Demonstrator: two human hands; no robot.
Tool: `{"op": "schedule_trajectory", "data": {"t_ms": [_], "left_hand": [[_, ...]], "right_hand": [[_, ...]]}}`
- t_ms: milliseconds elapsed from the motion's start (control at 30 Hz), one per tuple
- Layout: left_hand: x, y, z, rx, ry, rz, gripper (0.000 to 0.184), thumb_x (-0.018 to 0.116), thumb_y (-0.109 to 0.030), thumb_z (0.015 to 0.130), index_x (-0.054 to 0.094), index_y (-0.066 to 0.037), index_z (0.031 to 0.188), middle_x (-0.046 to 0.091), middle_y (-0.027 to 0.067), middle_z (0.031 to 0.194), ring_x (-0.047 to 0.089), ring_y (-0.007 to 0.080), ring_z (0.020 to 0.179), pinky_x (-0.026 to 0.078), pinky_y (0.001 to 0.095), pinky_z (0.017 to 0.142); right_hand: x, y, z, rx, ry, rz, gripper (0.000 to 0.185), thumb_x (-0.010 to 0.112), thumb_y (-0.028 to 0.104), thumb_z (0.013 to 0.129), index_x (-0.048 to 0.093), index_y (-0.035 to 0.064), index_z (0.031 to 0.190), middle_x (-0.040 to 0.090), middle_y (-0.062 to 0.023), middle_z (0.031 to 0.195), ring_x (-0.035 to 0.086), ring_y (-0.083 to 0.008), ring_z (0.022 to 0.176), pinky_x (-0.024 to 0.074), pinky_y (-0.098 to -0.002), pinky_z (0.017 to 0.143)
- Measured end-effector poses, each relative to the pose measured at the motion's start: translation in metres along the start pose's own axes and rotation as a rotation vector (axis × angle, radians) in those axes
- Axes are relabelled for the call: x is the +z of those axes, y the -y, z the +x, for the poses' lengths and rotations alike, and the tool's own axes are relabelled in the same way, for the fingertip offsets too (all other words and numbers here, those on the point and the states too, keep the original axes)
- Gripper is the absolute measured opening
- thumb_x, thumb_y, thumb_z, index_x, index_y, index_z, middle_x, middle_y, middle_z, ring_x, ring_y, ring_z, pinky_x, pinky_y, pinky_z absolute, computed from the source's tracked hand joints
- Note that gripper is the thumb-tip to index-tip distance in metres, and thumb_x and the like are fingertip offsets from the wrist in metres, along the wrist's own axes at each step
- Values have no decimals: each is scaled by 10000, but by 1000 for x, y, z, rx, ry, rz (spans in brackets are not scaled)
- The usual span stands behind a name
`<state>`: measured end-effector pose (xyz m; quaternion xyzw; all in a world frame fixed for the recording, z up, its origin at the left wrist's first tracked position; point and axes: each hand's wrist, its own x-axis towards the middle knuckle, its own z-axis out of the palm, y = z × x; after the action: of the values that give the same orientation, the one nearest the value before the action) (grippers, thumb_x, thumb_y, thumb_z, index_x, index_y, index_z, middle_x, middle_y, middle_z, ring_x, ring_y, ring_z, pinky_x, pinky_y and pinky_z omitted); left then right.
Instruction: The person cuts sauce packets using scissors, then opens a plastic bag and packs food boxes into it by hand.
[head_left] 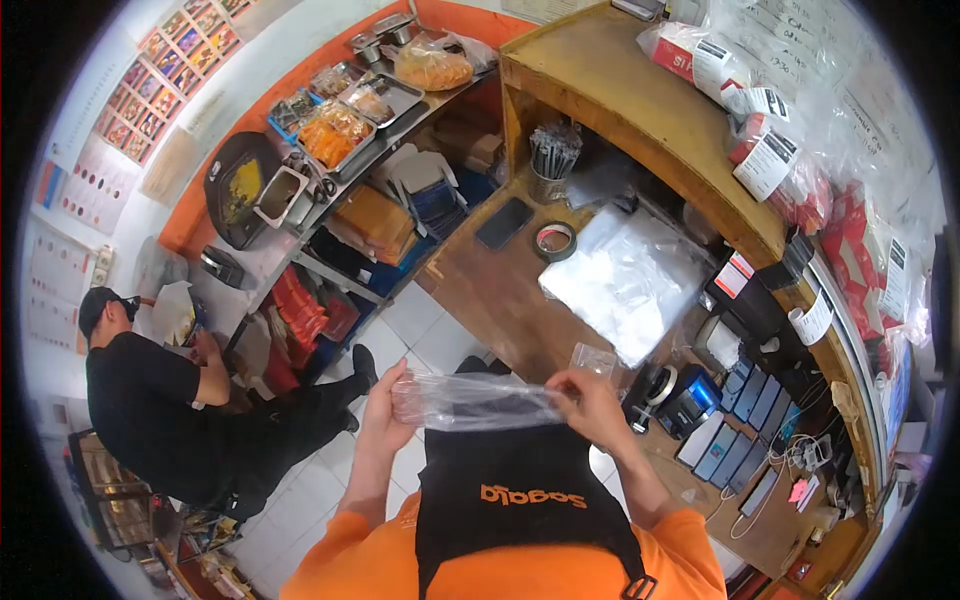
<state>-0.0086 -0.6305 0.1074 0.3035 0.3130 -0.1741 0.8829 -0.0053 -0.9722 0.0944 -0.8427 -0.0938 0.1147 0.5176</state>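
Note:
Stretched between my two hands in front of the black apron (520, 490) is a clear plastic bag (480, 402). My left hand (385, 408) grips its left end, fingers wrapped round it. The fingers of my right hand (590, 405) pinch the other end near the desk's edge. Beyond my right hand, a stack of clear plastic bags (630, 280) lies on the brown desk (480, 290), with a roll of tape (555, 241) at its upper left corner.
A person in black (150, 400) sits at the left beside a side counter with food trays (335, 140). On the desk are a phone (504, 223), a card terminal (690, 400) and several devices (735, 430). Wrapped packages (790, 170) line the raised shelf.

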Motion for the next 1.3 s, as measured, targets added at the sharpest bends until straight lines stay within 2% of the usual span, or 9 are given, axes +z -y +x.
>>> {"op": "schedule_trajectory", "data": {"t_ms": [300,500,667,833,933,1000,1067,1200,1300], "left_hand": [[1,-14,-11,105,126,278,117,692,-195,976,659,-83,985,619,-30,803,556,68,667,440,235,596],[13,-56,41,95,68,545,129,729,-192,961,677,-74,970,644,-24,820,587,92,721,445,244,638],[125,-96,-61,1730,94,1530,173,697,-84,886,695,-46,1055,690,95,1014,647,215,801,518,313,737],[-97,-13,77,409,425,2000,112,651,-83,804,691,-44,902,689,197,841,677,362,793,516,479,744],[45,-84,-20,414,316,2009,183,601,-118,962,677,-14,1092,725,125,1073,686,218,862,548,342,737],[103,-100,-76,1319,41,1745,200,594,-157,940,680,-27,1066,714,129,1012,700,253,869,567,406,771],[33,-49,-38,1531,159,1881,138,602,-49,874,699,-81,968,687,97,907,700,258,840,571,456,806],[33,-56,9,1206,-10,1699,195,582,2,863,714,-88,976,689,115,968,685,269,952,543,437,872],[43,-63,-21,748,-213,1460,230,558,-2,886,720,-68,1034,704,150,1081,670,278,1078,514,393,920]], "right_hand": [[-17,37,-17,347,127,1581,244,665,138,998,676,-20,1183,742,-116,989,723,-169,859,580,-280,734],[-5,-37,54,160,608,255,240,749,228,938,757,65,1114,743,-15,946,662,-103,890,525,-280,816],[-72,114,110,-485,-579,15,241,602,9,861,744,25,1056,743,-90,1023,649,-193,883,529,-347,818],[-19,5,100,-314,244,-464,329,579,87,894,720,69,1191,709,-189,1115,644,-349,983,519,-430,886],[-43,77,85,-165,405,-424,373,628,-15,803,731,29,1159,747,-128,1014,677,-205,848,543,-332,846],[-51,139,84,-83,198,-168,305,671,120,861,752,101,1154,744,-150,934,702,-243,866,548,-398,834],[-3,71,56,-364,103,-239,240,671,165,896,768,121,1112,738,-173,891,709,-317,822,554,-437,785],[30,-53,46,-127,574,-629,267,598,75,883,754,63,1099,721,-208,914,711,-381,792,576,-473,733],[-28,95,78,-220,61,-310,212,628,57,900,753,38,1070,726,-238,958,716,-387,811,585,-427,733]]}}
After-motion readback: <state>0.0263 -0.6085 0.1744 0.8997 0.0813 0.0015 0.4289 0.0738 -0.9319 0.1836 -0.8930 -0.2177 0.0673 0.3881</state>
